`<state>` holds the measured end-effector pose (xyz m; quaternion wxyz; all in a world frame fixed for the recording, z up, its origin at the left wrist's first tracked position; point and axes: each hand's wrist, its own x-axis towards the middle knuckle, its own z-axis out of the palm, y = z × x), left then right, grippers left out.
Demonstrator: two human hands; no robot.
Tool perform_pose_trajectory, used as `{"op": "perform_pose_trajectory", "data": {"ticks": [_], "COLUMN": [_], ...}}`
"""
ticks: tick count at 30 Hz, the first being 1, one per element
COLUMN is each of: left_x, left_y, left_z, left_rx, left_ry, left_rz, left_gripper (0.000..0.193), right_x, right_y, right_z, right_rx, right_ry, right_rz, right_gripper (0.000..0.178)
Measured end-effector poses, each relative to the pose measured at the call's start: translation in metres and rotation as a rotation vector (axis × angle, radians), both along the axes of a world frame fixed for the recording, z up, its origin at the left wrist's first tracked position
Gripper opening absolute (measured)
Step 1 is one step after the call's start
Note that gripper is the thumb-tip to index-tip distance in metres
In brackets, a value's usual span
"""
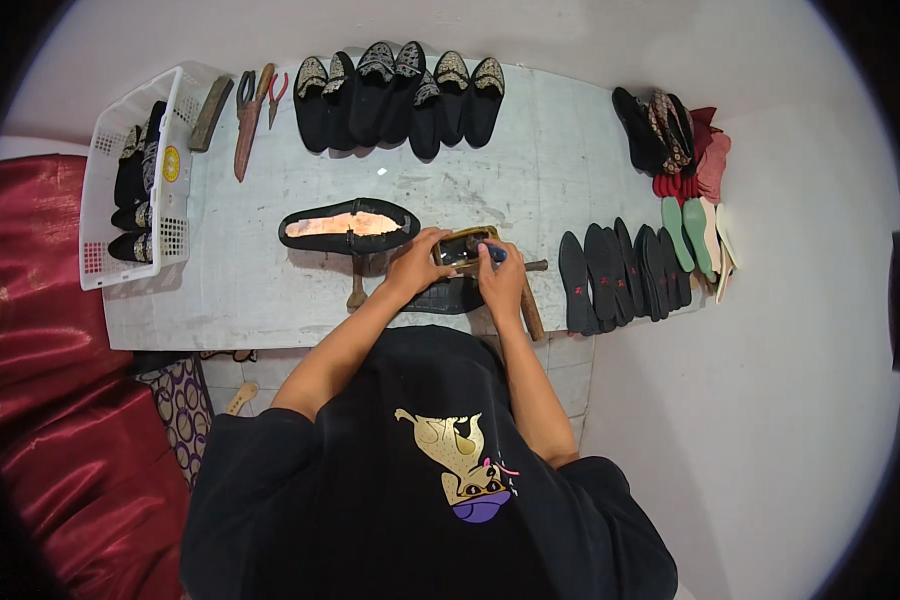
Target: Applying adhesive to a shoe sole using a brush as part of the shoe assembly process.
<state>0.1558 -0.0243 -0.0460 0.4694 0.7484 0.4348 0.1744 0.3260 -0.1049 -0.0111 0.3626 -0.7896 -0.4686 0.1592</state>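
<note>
My left hand (420,262) is closed on the near left side of a small box-shaped container (490,234) with a yellowish, stained rim and dark insides. In my right hand (503,275) is a short tool with a blue handle (496,253), its working end down in the container and too dark to make out. Left of the container a black shoe (300,231) rests sole side up, its pale orange underside bare, on a metal shoe stand (357,290). A black shoe sole (440,298) lies under and between my forearms. A wooden-handled hammer (532,308) is beside my right hand.
Black slip-on shoes with patterned toes (378,95) line the back edge. A white basket (175,235) of shoes stands left, beside a knife (244,140) and red pliers (275,98). At right are black soles (602,270), green insoles (697,235) and more shoe uppers (642,135).
</note>
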Motion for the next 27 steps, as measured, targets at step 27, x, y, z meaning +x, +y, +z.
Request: {"op": "perform_pose_trajectory", "data": {"ticks": [27], "left_x": [-0.005], "left_y": [0.005], "left_z": [-0.015], "left_rx": [-0.066], "left_ry": [-0.086], "left_rz": [-0.002], "left_gripper": [0.079], "right_x": [-0.004], "right_y": [-0.003], "right_z": [0.033], "right_rx": [-0.055], "right_ry": [0.127], "right_rz": [0.023], "right_gripper": [0.02]}}
